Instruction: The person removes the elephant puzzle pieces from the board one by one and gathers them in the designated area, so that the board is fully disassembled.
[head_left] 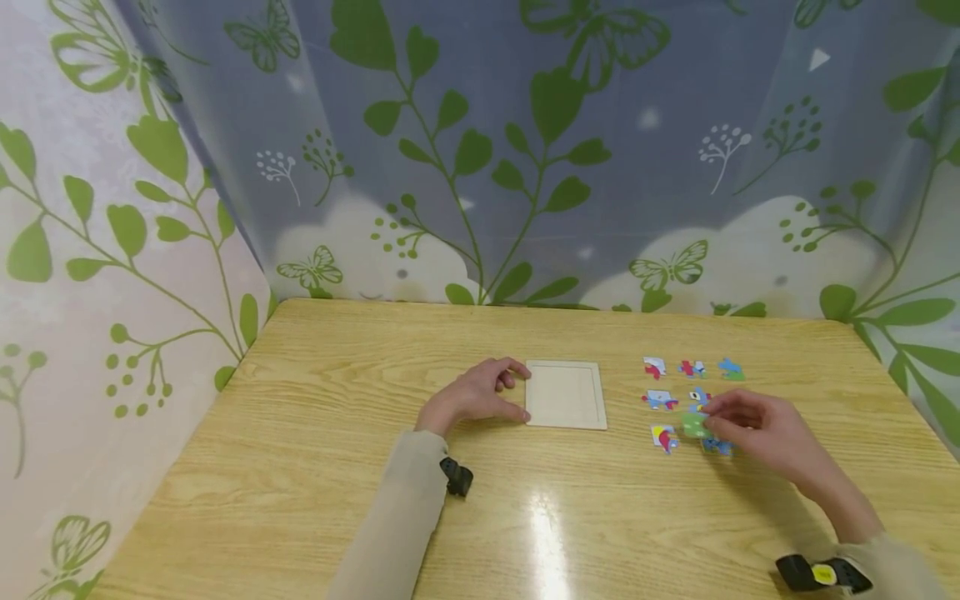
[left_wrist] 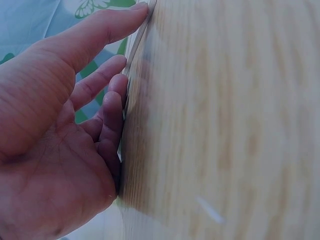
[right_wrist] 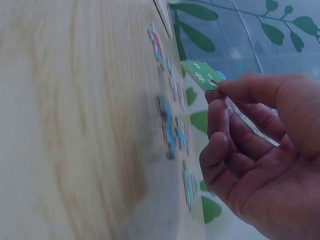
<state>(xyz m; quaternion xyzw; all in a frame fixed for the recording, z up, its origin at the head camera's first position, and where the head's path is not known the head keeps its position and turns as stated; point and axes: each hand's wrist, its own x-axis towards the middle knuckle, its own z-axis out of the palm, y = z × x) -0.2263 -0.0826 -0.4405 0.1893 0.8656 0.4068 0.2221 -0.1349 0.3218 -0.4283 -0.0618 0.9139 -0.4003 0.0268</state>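
A pale square puzzle board (head_left: 564, 396) with a thin raised border lies flat on the table. My left hand (head_left: 480, 392) rests at its left side, thumb and forefinger spread apart and touching that edge. In the left wrist view the left hand (left_wrist: 60, 125) has its other fingers loosely bent near the tabletop. My right hand (head_left: 765, 433) pinches a green puzzle piece (head_left: 694, 426) with white flowers between thumb and fingertips. The right wrist view shows this green piece (right_wrist: 201, 75) raised off the table, tilted, in the right hand (right_wrist: 265, 145).
Several loose jigsaw pieces lie right of the board, including a white-and-red piece (head_left: 655, 367), a blue-and-green piece (head_left: 731, 369), a yellow-and-red piece (head_left: 663, 437) and a blue piece (head_left: 717, 447) beneath the right hand. A patterned curtain (head_left: 480, 167) stands behind the wooden table (head_left: 337, 375).
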